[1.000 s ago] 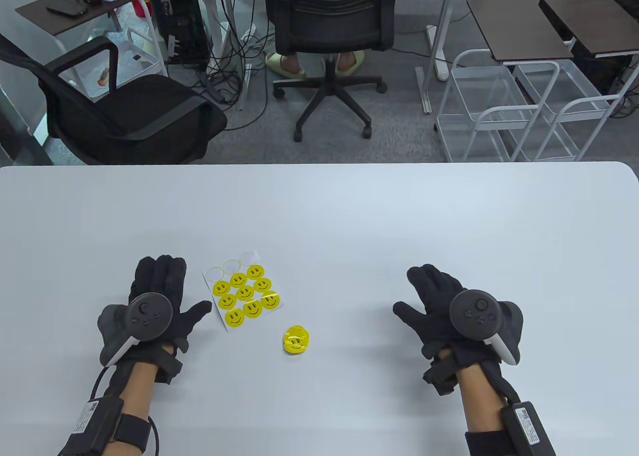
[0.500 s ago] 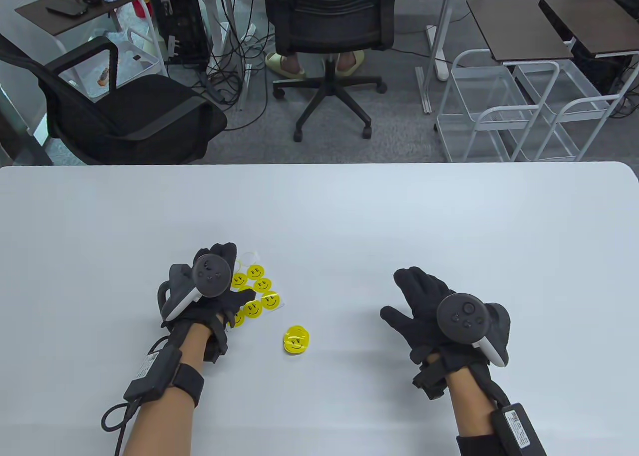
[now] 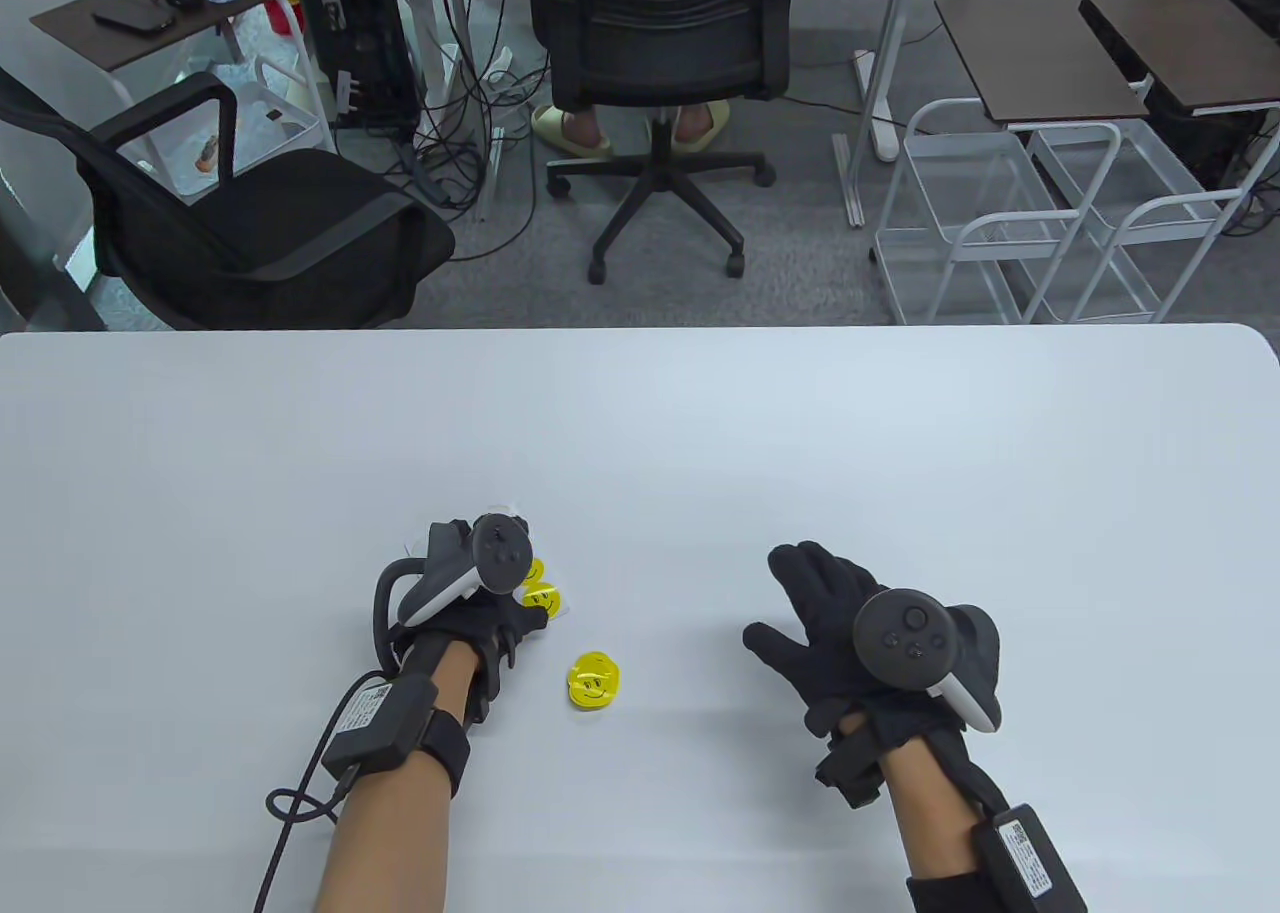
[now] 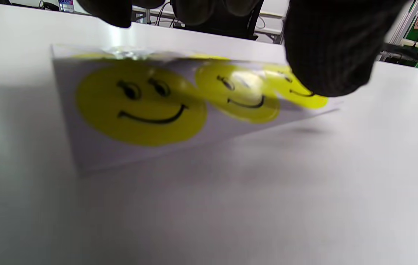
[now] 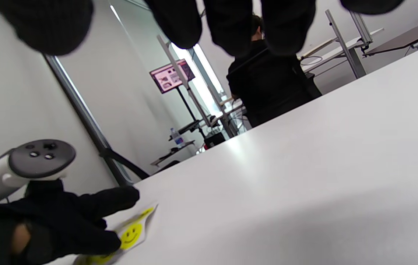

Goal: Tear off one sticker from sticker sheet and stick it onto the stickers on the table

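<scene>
The sticker sheet (image 3: 547, 600) with yellow smiley stickers lies at the table's front left, mostly hidden under my left hand (image 3: 505, 608). My left hand grips it, thumb on a sticker at its right edge. The left wrist view shows the sheet (image 4: 139, 106) close up with the thumb (image 4: 326, 55) on it. In the right wrist view the sheet's corner (image 5: 133, 232) tilts up off the table under my left hand (image 5: 65, 221). A small stack of yellow smiley stickers (image 3: 594, 680) lies on the table just right of it. My right hand (image 3: 800, 603) is open and empty, fingers spread, to the right.
The white table (image 3: 700, 433) stretches away behind the hands. Beyond its far edge stand black office chairs (image 3: 660, 63), white wire carts (image 3: 1040, 223) and small side tables.
My left hand moved right from beside the sheet onto it and closed on it, covering most stickers. My right hand drifted left and slightly toward me, still open.
</scene>
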Motion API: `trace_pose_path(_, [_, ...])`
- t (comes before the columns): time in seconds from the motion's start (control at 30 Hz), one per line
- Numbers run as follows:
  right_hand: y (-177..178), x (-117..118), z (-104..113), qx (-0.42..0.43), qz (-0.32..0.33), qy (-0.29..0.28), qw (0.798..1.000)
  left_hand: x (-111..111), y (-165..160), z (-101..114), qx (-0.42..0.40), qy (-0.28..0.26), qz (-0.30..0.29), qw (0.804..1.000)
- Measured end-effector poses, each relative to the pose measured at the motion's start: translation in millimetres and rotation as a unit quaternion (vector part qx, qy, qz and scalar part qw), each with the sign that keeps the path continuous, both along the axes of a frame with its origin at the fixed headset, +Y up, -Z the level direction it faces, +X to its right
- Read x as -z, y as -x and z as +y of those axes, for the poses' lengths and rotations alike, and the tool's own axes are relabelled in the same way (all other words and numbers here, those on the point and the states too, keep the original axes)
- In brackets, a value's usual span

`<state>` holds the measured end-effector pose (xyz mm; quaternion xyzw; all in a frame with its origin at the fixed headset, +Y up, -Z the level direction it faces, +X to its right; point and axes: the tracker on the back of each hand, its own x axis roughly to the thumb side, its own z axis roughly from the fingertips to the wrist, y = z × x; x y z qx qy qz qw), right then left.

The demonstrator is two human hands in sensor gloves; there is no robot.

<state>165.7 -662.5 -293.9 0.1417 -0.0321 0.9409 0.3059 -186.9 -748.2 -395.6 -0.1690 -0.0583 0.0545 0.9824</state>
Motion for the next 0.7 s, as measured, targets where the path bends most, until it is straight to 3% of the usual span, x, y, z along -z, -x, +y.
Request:
trace_pose_path(0.3, [3.6, -0.2, -1.5, -0.001, 0.003, 0.005, 1.000, -1.5, 8.4, -10.8, -0.016, 0.017, 0.014, 1.000])
trace_pose_path(0.57, [8.9, 1.1, -6.4, -0.009, 0.009, 0.022, 1.000, -8.2, 0.0, -5.9, 0.006, -0.036, -0.002, 0.999])
trace_pose_path(0.7, [11.4, 1.6, -8.8, -0.013, 0.012, 0.030, 0.999, -12.1, -5.9, 1.1, 0.069, -0.087, -0.025, 0.994])
